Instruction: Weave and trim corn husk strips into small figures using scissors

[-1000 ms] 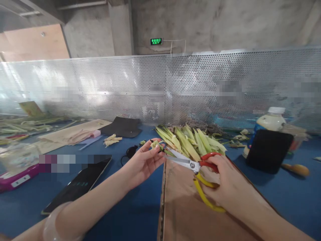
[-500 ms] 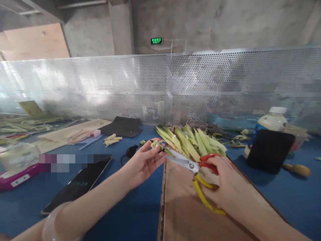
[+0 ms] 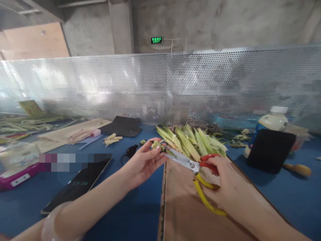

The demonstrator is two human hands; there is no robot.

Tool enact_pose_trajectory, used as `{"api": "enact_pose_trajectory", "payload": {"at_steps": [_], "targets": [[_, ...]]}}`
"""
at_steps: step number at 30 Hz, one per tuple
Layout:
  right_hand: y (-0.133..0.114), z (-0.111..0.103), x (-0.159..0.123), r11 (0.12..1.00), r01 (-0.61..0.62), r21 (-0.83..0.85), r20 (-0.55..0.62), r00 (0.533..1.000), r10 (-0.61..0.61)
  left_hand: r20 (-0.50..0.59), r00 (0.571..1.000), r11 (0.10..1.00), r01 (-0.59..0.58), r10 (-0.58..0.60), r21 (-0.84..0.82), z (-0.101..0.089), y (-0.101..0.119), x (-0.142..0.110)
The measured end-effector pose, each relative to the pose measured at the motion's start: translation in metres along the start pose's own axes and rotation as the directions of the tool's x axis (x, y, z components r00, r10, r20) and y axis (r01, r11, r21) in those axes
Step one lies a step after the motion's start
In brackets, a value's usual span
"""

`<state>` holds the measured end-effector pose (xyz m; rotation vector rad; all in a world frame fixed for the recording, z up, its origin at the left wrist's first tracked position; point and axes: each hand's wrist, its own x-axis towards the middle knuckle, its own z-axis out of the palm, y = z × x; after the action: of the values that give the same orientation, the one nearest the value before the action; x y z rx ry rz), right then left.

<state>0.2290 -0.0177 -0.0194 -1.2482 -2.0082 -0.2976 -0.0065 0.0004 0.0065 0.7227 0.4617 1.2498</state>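
My left hand [image 3: 144, 162] pinches a small green and yellow husk piece [image 3: 157, 145] between thumb and fingertips, just above the blue table. My right hand [image 3: 223, 182] grips scissors [image 3: 194, 165] with one red and one yellow handle. Their blades are parted, and the tips reach the husk piece. Right behind the scissors lies a fan of yellow-green corn husk strips [image 3: 192, 140]. A brown cardboard sheet [image 3: 185, 207] lies under my right hand.
A dark phone [image 3: 77, 184] lies at the left, beside a pink case [image 3: 16, 175]. A black pouch [image 3: 122, 127], tan paper [image 3: 72, 132] and more husks [image 3: 30, 122] sit further back. A bottle [image 3: 272, 122] and black tablet [image 3: 269, 150] stand at the right. A perforated metal screen [image 3: 175, 83] closes the far edge.
The scissors have edged slightly toward the husk piece, and my left fingers have shifted a little on it. Otherwise nothing has moved.
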Motion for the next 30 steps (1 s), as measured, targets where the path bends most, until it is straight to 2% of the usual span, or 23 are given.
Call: {"api": "enact_pose_trajectory", "payload": {"at_steps": [4, 12, 19, 26, 30], "targets": [[-0.0013, 0.0005, 0.0008, 1.000, 0.000, 0.017, -0.018, 1.000, 0.000, 0.016, 1.000, 1.000, -0.006, 0.006, -0.002, -0.0001, 0.0002, 0.0007], [-0.0020, -0.0001, 0.0003, 0.997, -0.077, 0.016, 0.036, 0.996, 0.076, 0.010, 1.000, 1.000, -0.013, 0.013, 0.013, 0.0008, 0.0003, 0.0000], [-0.0037, -0.0010, 0.0010, 0.998, -0.053, 0.024, 0.017, 0.998, 0.053, -0.020, 1.000, 1.000, -0.013, 0.014, 0.023, 0.0015, 0.0011, -0.0005], [-0.0048, -0.0022, 0.0016, 0.997, -0.070, 0.036, 0.003, 0.998, 0.069, -0.003, 1.000, 1.000, -0.012, 0.012, 0.020, -0.0001, 0.0008, -0.0001], [-0.0015, -0.0013, 0.0016, 0.998, -0.068, 0.018, 0.040, 0.997, 0.067, 0.003, 1.000, 1.000, -0.014, 0.014, 0.021, -0.0014, 0.0009, 0.0001]]}}
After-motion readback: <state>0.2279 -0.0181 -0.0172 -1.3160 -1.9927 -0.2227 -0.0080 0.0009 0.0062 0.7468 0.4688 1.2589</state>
